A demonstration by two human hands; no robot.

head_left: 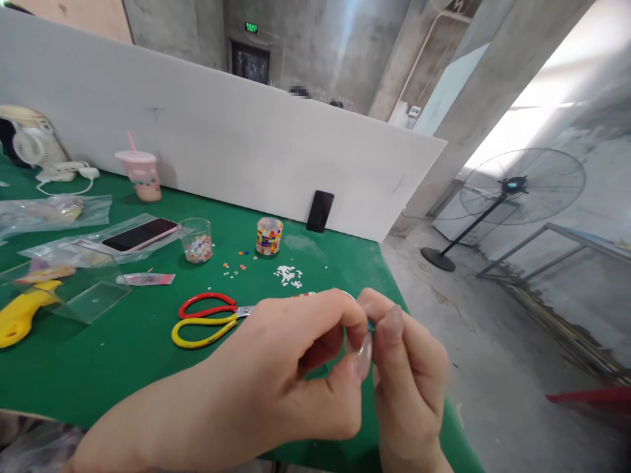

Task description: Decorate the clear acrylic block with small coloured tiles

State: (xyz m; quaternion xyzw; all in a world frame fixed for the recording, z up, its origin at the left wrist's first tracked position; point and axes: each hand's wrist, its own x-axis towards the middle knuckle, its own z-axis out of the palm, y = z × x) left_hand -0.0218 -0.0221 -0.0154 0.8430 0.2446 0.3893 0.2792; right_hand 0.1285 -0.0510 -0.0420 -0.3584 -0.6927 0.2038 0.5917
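Observation:
My left hand (290, 368) and my right hand (409, 387) meet fingertip to fingertip low in the view, above the near right corner of the green table (123, 355). Both are pinched on something tiny between them, too small to name; a thin clear ring or thread shows just above the fingers. Scissors (210, 318) with one red and one yellow handle lie just left of my left hand. Beyond them are scattered small beads (290, 274), a clear cup of beads (197, 240) and a multicoloured beaded cylinder (269, 235).
A white partition board (197, 131) backs the table, a black phone (320, 211) leaning on it. A pink-cased phone (140, 234), plastic bags, a clear box (83, 282), a yellow tool (20, 315), a pink drink cup (139, 174) and a desk fan (32, 141) lie left. A floor fan (517, 187) stands right.

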